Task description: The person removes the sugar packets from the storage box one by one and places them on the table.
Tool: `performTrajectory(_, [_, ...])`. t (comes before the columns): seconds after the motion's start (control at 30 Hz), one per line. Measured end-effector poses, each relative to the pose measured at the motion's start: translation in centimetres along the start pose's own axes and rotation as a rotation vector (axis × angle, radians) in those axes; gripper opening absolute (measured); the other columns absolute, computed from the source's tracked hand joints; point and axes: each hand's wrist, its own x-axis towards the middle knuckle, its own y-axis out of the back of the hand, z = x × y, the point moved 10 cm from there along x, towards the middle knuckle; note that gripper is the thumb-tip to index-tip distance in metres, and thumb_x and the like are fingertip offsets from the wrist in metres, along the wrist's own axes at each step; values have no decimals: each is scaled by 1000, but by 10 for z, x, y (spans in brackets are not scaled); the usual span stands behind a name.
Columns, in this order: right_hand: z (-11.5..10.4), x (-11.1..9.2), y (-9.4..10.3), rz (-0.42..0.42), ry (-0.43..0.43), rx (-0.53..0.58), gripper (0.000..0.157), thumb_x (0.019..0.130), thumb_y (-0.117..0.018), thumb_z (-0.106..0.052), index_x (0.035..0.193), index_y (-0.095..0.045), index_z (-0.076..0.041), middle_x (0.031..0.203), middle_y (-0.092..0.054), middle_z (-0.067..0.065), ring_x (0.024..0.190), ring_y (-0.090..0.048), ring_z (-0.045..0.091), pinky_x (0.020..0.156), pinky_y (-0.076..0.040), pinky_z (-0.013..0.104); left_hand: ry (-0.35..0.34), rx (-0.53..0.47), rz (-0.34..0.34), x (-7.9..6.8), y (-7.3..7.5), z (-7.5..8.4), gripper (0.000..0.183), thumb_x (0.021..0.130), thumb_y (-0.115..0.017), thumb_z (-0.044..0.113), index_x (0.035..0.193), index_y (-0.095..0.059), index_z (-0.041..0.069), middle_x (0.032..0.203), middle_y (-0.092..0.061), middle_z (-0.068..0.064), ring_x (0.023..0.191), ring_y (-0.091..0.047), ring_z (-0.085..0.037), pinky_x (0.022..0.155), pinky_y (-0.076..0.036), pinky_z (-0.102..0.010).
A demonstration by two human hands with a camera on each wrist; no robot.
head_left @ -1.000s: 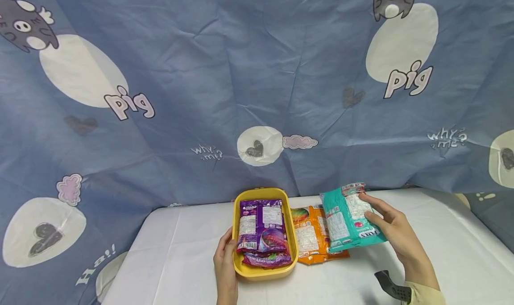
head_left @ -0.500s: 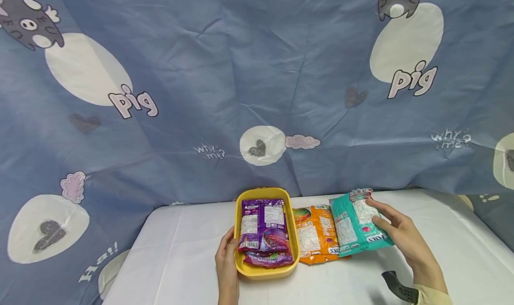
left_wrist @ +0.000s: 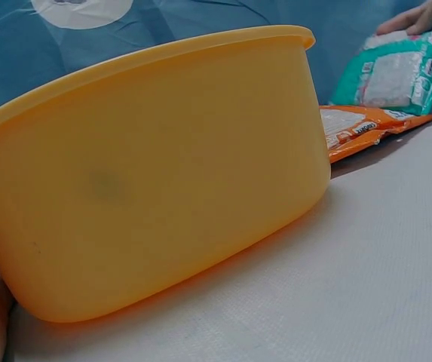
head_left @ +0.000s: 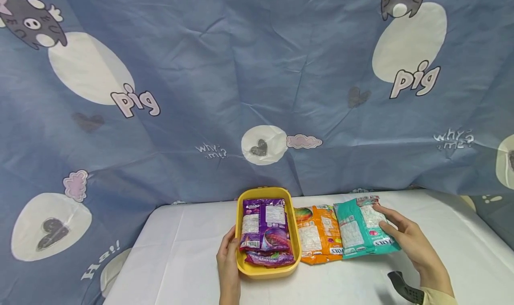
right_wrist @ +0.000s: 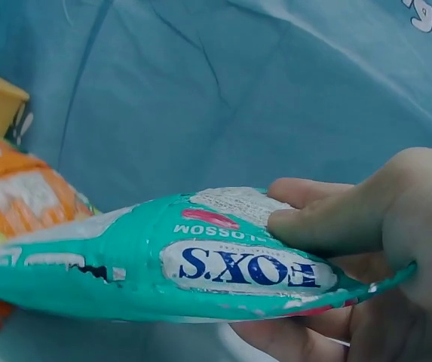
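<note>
In the head view my right hand (head_left: 409,238) pinches the right side of a teal Fox's candy bag (head_left: 359,229). The right wrist view shows the thumb on the teal bag's (right_wrist: 140,256) upper face and other fingers underneath. Its left side meets the right end of an orange candy bag (head_left: 319,233) lying on the table. My left hand (head_left: 229,262) rests against the outer left wall of a yellow plastic container (head_left: 267,273), fingers fairly straight; they are partly hidden in the left wrist view. Stacked purple candy bags (head_left: 265,227) lie inside the container.
A white-covered table (head_left: 180,260) bears everything. Behind its far edge hangs a blue printed curtain (head_left: 192,95). The orange bag lies close beside the container's right wall. A black strap piece (head_left: 403,287) sits at the right wrist.
My right hand has moved right and slightly down with the teal bag, uncovering more of the orange bag. The left hand stays at the container; the whole view shifts slightly.
</note>
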Motion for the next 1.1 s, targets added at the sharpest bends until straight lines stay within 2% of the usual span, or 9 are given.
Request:
performTrajectory(0.13, [9, 1, 2, -7, -49, 2, 60, 95, -51, -41, 147, -34, -18, 158, -19, 11, 147, -9, 27, 114, -32, 35, 0, 0, 0, 0, 1, 1, 41, 96, -46, 26, 136, -49, 16, 144, -46, -6, 133, -44, -23, 106, -43, -27])
performTrajectory(0.17, [11, 2, 2, -6, -58, 4, 61, 94, -52, -41, 147, -34, -17, 158, -18, 12, 145, -9, 36, 115, -28, 46, 0, -1, 1, 0, 1, 1, 41, 96, -46, 26, 136, -49, 16, 144, -46, -6, 133, -44, -23, 106, -43, -27])
performTrajectory(0.23, [14, 2, 3, 5, -63, -16, 60, 94, -52, -41, 146, -35, -16, 157, -19, 14, 145, -14, 34, 112, -32, 50, 2, 1, 3, 0, 1, 1, 41, 96, -46, 26, 136, -49, 16, 144, -46, -6, 133, -44, -23, 106, -42, -28])
performTrajectory(0.37, [13, 4, 5, 62, 9, -93, 54, 95, -53, -36, 142, -42, -11, 151, -30, 22, 130, -30, -9, 89, -45, 9, 2, 6, 8, 0, 2, 2, 41, 97, -46, 26, 137, -48, 17, 145, -45, -6, 133, -43, -23, 107, -41, -30])
performTrajectory(0.47, [11, 4, 6, 109, 51, -150, 50, 95, -54, -31, 139, -46, -8, 146, -37, 25, 109, -26, -27, 80, -40, 0, 4, 10, 7, 0, 3, 2, 41, 97, -46, 26, 137, -48, 17, 145, -45, -6, 134, -43, -23, 108, -40, -32])
performTrajectory(0.53, [13, 5, 6, 121, 36, -196, 49, 96, -53, -30, 139, -46, -7, 144, -39, 26, 118, -36, -16, 79, -41, 1, 8, 12, 7, 0, 3, 1, 41, 97, -45, 26, 137, -48, 17, 145, -45, -6, 134, -43, -24, 108, -40, -33])
performTrajectory(0.73, [29, 6, 0, 114, -90, -250, 47, 97, -51, -22, 142, -43, -9, 145, -34, 30, 95, -64, 19, 67, -52, 22, 12, 19, 5, -1, 3, -1, 42, 97, -45, 27, 137, -48, 17, 145, -45, -7, 133, -43, -25, 107, -41, -33])
performTrajectory(0.97, [37, 8, -1, 185, -133, -255, 46, 97, -50, -21, 141, -43, -9, 147, -32, 30, 126, -40, 53, 97, -41, 62, 2, 15, 14, 0, 2, 0, 40, 96, -46, 26, 136, -50, 18, 144, -47, -5, 132, -44, -23, 108, -41, -34])
performTrajectory(1.1, [39, 8, 1, 255, -129, -284, 43, 96, -51, -16, 139, -46, -9, 145, -36, 28, 126, -38, 53, 99, -38, 64, 0, 13, 19, 0, 1, 0, 40, 96, -47, 25, 135, -50, 18, 143, -48, -4, 132, -44, -22, 109, -41, -35])
